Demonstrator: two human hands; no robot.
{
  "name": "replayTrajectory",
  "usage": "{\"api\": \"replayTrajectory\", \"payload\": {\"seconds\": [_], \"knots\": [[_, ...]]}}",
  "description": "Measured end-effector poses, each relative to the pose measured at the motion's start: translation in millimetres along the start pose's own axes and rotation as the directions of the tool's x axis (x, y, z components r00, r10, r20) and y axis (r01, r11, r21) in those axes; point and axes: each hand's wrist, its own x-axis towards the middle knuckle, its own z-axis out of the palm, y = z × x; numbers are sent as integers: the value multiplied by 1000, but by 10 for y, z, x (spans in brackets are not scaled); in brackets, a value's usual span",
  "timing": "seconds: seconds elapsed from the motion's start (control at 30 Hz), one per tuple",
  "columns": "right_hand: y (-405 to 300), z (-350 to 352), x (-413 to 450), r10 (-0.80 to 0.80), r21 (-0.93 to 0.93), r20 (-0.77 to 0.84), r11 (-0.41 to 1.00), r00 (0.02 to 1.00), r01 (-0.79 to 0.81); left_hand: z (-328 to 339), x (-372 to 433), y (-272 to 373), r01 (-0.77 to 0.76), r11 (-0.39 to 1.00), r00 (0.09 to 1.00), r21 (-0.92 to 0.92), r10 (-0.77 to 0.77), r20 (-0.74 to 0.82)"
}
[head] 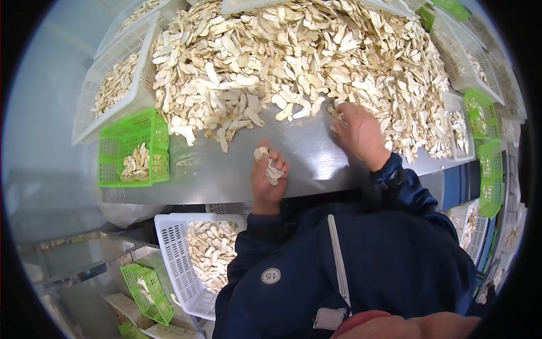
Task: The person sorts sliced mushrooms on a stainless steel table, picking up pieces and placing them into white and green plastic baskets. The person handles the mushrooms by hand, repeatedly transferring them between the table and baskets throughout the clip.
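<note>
A large heap of pale, dried-looking mushroom slices (305, 63) covers the back of a stainless steel table (220, 178). My left hand (269, 182) is raised at the table's front edge, palm up, with its fingers curled around a few slices (274, 171). At the heap's near edge, my right hand (362, 133) reaches in with its fingertips at some slices (336, 111). It is slightly blurred, and whether the fingers grip a slice is unclear.
A green basket (106, 148) with some slices stands on the table's left end, near a white crate (146, 63). A small clear tray (470, 144) holds slices at the right. Below the table edge is a white perforated crate (171, 241) of slices.
</note>
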Motion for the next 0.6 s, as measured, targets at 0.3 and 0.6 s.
{"api": "replayTrajectory", "payload": {"seconds": [0.3,0.6], "knots": [[543,-18,41,101,-262,-73,958,992,-117,-11,74,4,49,999,998,22,-50,46],[478,-284,-37,-270,66,-313,950,910,305,-16,53,12,49,999,998,2,-49,30]]}}
